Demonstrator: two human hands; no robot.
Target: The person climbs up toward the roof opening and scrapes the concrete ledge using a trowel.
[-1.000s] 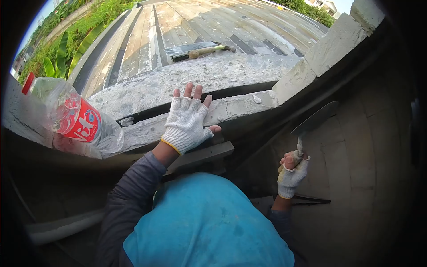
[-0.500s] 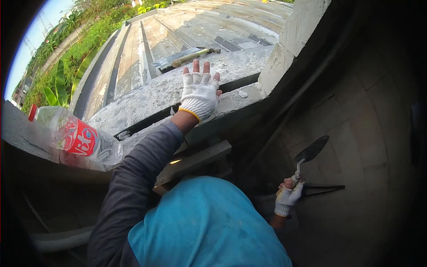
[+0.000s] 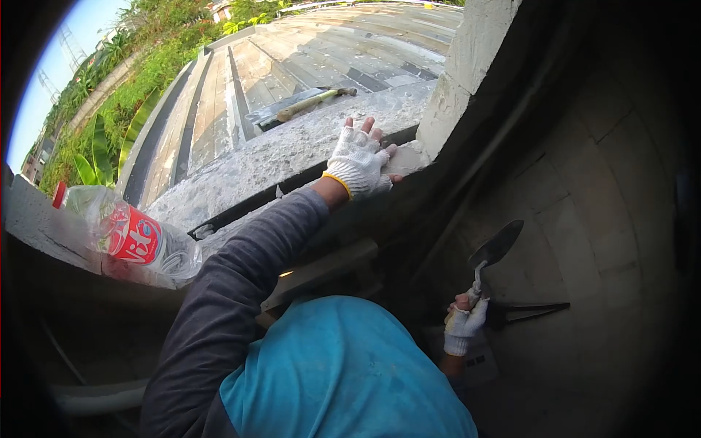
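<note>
My left hand (image 3: 361,162), in a white fingerless glove with a yellow cuff edge, rests with fingers spread on the rough, mortar-flecked window ledge (image 3: 241,232), close to the right-hand wall edge. Lower down on the right, my right hand (image 3: 465,321), gloved the same way, is wrapped round the handle of a pointed trowel (image 3: 498,244). The trowel's blade points up and to the right. Beyond the ledge, on the outer slab, a hammer (image 3: 310,106) with a pale handle lies over a flat grey tool (image 3: 272,112) whose kind I cannot make out.
A clear plastic bottle (image 3: 139,235) with a red cap and label lies on the ledge at the left. A dark slot (image 3: 259,197) runs along the ledge. The wall edge (image 3: 467,73) rises at the right. Outside stretches a planked roof (image 3: 307,55) with greenery beside it.
My left hand has slid to the right along the ledge, nearer the wall edge. My right hand, with the trowel, has shifted slightly left in view.
</note>
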